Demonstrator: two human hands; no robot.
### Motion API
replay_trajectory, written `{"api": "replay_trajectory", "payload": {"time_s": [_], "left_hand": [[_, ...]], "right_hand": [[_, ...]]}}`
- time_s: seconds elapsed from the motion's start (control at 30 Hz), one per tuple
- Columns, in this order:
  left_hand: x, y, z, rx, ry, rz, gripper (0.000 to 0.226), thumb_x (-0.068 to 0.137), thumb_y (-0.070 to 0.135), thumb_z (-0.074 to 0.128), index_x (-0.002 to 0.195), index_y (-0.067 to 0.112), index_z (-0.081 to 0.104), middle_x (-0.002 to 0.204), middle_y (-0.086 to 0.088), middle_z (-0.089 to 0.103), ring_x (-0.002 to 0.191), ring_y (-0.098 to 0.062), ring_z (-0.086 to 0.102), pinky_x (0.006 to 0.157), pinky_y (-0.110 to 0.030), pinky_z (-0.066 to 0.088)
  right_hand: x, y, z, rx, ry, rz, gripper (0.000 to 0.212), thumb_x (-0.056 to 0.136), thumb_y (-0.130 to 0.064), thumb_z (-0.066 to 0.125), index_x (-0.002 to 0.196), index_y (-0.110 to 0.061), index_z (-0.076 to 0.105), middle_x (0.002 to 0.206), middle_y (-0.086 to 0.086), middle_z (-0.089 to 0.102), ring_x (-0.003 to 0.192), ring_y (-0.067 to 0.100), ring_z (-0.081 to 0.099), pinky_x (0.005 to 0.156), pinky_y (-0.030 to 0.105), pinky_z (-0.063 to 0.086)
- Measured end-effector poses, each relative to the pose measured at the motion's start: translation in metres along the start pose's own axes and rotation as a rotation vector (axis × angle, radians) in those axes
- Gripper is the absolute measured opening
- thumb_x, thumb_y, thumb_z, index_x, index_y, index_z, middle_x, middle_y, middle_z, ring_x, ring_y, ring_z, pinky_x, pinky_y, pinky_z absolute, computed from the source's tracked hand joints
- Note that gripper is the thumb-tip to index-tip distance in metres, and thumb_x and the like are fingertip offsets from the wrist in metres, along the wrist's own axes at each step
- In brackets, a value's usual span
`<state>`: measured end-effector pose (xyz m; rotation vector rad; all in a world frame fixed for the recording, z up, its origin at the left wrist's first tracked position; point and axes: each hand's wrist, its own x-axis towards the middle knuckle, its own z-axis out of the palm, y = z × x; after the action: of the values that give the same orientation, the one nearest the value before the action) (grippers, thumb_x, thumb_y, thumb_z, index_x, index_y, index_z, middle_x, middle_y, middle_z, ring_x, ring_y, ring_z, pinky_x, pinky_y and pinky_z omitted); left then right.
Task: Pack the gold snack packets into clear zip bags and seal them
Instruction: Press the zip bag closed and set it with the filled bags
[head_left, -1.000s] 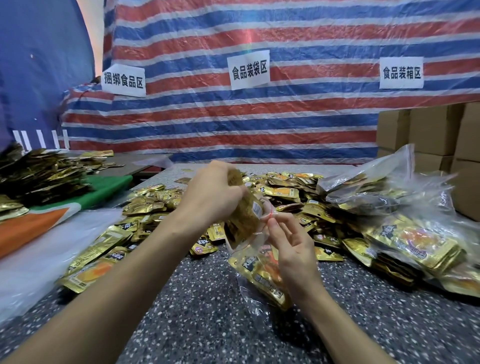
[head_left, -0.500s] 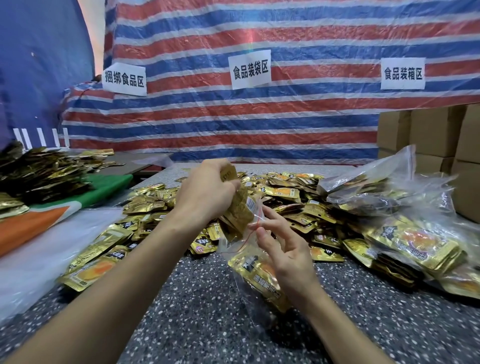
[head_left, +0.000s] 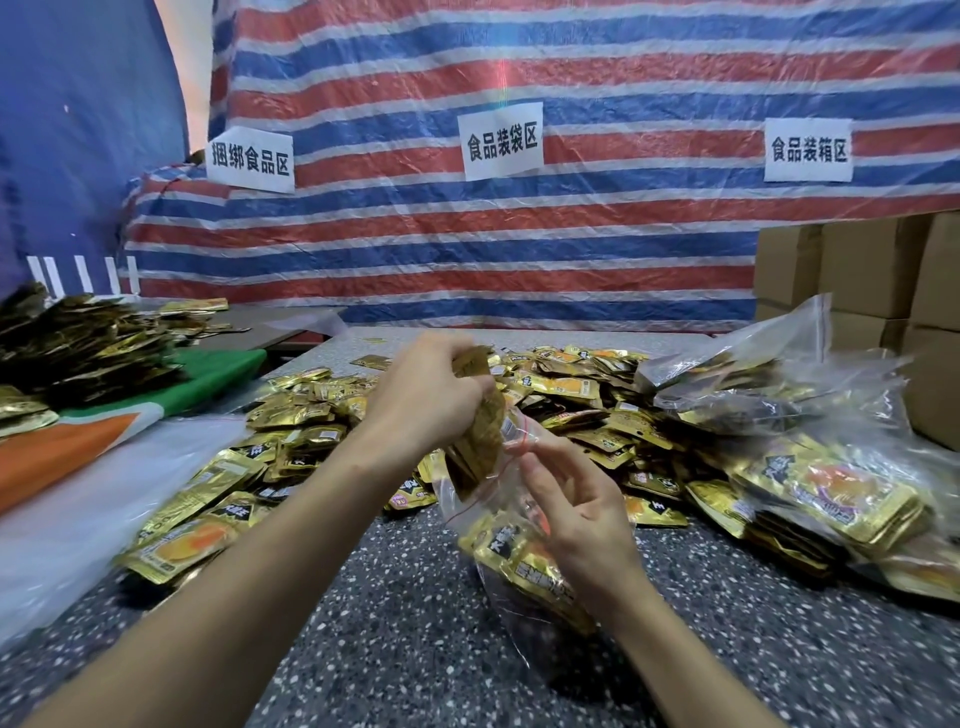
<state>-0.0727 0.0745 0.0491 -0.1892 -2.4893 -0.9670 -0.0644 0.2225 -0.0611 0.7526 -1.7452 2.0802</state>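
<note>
My left hand grips a stack of gold snack packets, its lower end inside the mouth of a clear zip bag. My right hand pinches the bag's red-lined rim and holds it open above the speckled table. Gold packets lie in the bag's bottom. A loose pile of gold packets spreads across the table behind my hands.
Filled clear bags are heaped at the right, with cardboard boxes behind them. More packets sit on a green and orange cloth at the left. White plastic sheet covers the table's left edge. A striped tarp with paper signs hangs behind.
The stack in my left hand has sunk lower into the bag's mouth. My right hand has shifted slightly down and right while holding the rim.
</note>
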Motion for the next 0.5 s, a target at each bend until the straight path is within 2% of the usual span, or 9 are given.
{"api": "replay_trajectory", "payload": {"time_s": [0.1,0.17,0.3,0.4,0.47,0.5], "left_hand": [[0.0014,-0.0033,0.0004,-0.020,-0.047,-0.017,0.017,0.094,0.026,0.065,0.080,0.020,0.058,0.094,-0.004,0.069,0.096,-0.029,0.064,0.084,-0.043,0.055],[0.0031,-0.0045,0.0000,0.032,-0.098,-0.043,0.014,0.098,0.029,0.058,0.085,0.024,0.059,0.094,-0.002,0.066,0.091,-0.025,0.062,0.076,-0.037,0.054],[0.0027,-0.0040,-0.0024,0.053,-0.187,-0.097,0.012,0.101,0.031,0.054,0.093,0.027,0.062,0.088,0.001,0.062,0.074,-0.018,0.061,0.050,-0.026,0.051],[0.0015,-0.0018,-0.0031,0.089,-0.173,-0.058,0.012,0.100,0.031,0.055,0.092,0.028,0.063,0.091,-0.001,0.064,0.081,-0.023,0.064,0.063,-0.032,0.057],[0.0014,-0.0006,-0.0028,0.097,-0.141,-0.054,0.012,0.100,0.029,0.056,0.090,0.027,0.063,0.094,-0.004,0.065,0.089,-0.028,0.064,0.076,-0.040,0.059],[0.0017,-0.0008,-0.0023,0.088,-0.129,-0.061,0.013,0.100,0.027,0.055,0.090,0.026,0.063,0.094,-0.004,0.064,0.088,-0.030,0.064,0.078,-0.043,0.059]], "right_hand": [[0.0005,0.0012,-0.0009,0.036,-0.007,0.021,0.016,0.090,-0.023,0.061,0.093,-0.025,0.077,0.136,0.016,0.062,0.120,0.024,0.064,0.085,0.030,0.059],[0.0009,0.0032,-0.0012,0.040,-0.016,0.030,0.016,0.090,-0.024,0.062,0.093,-0.029,0.077,0.137,0.011,0.062,0.123,0.026,0.062,0.090,0.038,0.059],[0.0019,0.0036,0.0011,-0.046,-0.027,-0.006,0.017,0.088,-0.029,0.064,0.094,-0.036,0.078,0.143,-0.010,0.057,0.135,0.002,0.050,0.105,0.035,0.048],[0.0018,0.0030,0.0014,-0.148,-0.009,-0.016,0.018,0.086,-0.035,0.064,0.096,-0.039,0.079,0.135,-0.013,0.054,0.129,0.000,0.050,0.096,0.028,0.051],[0.0016,0.0018,0.0007,-0.190,0.029,-0.060,0.018,0.086,-0.033,0.066,0.098,-0.037,0.080,0.118,-0.001,0.055,0.108,0.000,0.057,0.078,0.018,0.052],[0.0014,0.0013,0.0005,-0.177,0.034,-0.077,0.019,0.087,-0.028,0.067,0.100,-0.033,0.080,0.110,0.004,0.056,0.098,0.002,0.059,0.073,0.016,0.052]]}}
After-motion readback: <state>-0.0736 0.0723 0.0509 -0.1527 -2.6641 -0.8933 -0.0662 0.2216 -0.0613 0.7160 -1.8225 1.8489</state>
